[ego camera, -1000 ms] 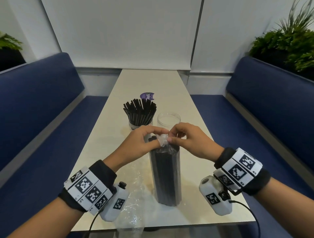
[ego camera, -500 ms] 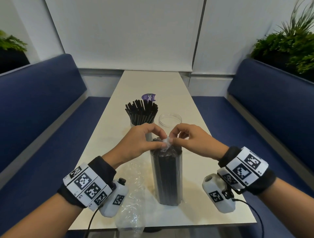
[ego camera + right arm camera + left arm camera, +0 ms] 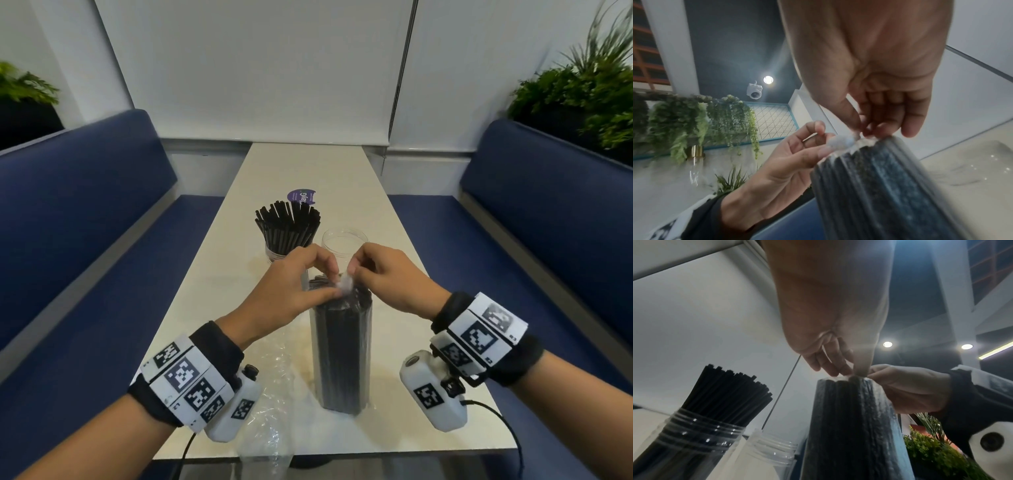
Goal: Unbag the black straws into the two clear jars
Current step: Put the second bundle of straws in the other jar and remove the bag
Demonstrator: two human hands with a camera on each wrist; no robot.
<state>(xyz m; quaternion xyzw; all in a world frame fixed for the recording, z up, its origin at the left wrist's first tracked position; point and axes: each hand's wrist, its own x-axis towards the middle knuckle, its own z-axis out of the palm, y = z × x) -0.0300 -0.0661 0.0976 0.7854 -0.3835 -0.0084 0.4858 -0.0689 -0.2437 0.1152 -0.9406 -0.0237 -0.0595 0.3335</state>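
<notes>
A clear plastic bag of black straws [image 3: 340, 353] stands upright on the table's near half. Both hands pinch its bunched, twisted top [image 3: 345, 283]: my left hand [image 3: 294, 291] from the left, my right hand [image 3: 383, 277] from the right. The right wrist view shows the white plastic twist [image 3: 840, 142] between the fingertips of both hands, and the left wrist view shows the bag [image 3: 851, 426] from below. Behind it stand a clear jar full of loose black straws [image 3: 287, 229] and a second, empty clear jar [image 3: 342, 240], also seen as the full jar [image 3: 694, 426] and empty jar [image 3: 768, 456].
An empty crumpled clear bag [image 3: 270, 404] lies on the cream table [image 3: 212, 308] near its front edge, left of the bundle. A purple sticker [image 3: 301, 196] is on the table beyond the jars. Blue benches [image 3: 85, 222] flank the table; plants stand behind them.
Both hands stay pinched on the bag's twisted top and have shifted only slightly; the bundle still stands in the same place.
</notes>
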